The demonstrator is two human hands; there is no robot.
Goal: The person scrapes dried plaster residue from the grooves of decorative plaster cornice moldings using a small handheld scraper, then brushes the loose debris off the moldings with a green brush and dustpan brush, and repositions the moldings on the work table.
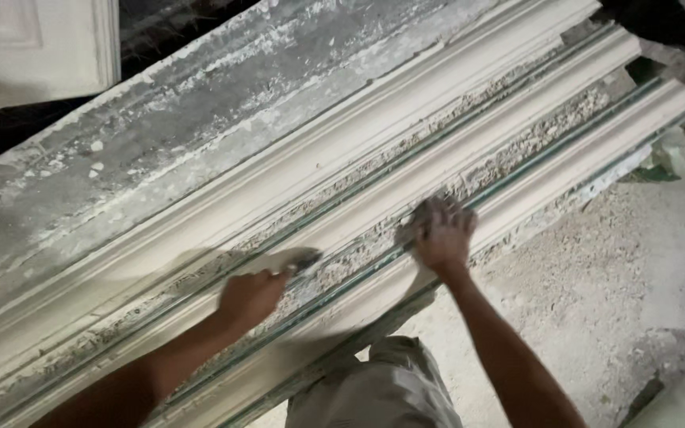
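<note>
Leaning over a long bench (144,150), the person has both hands down on a row of white plaster mouldings (374,170) lying side by side, running diagonally from lower left to upper right. Left hand (251,297) is curled tight around a small scraper (301,260), fingers closed on its handle, the blade end poking out toward the rough, crumbly seam (469,178) between two mouldings. That grip looks firm and low, wrist close to the surface, which suits pushing a blade along a groove. Right hand (440,231) is spread flat, fingers splayed and holding nothing, pressed on the moulding just beyond the blade. My read: it's there to steady the piece, or to feel the surface. The two hands sit near each other but apart, on neighbouring ridges of the same run.

Look at the seams: lumpy plaster crusts fill the channels between the smooth profiles, with thin greenish edges (517,170) showing through, perhaps the mould beneath. The mouldings lie tight together, likely so they support one another along their length.

Beyond them the bench top is grey, streaked and dotted with white chips. Below right, a dusty floor (620,269) littered with crumbs. The person's trouser knee (382,388) shows at the bottom edge, tucked right against the bench.
</note>
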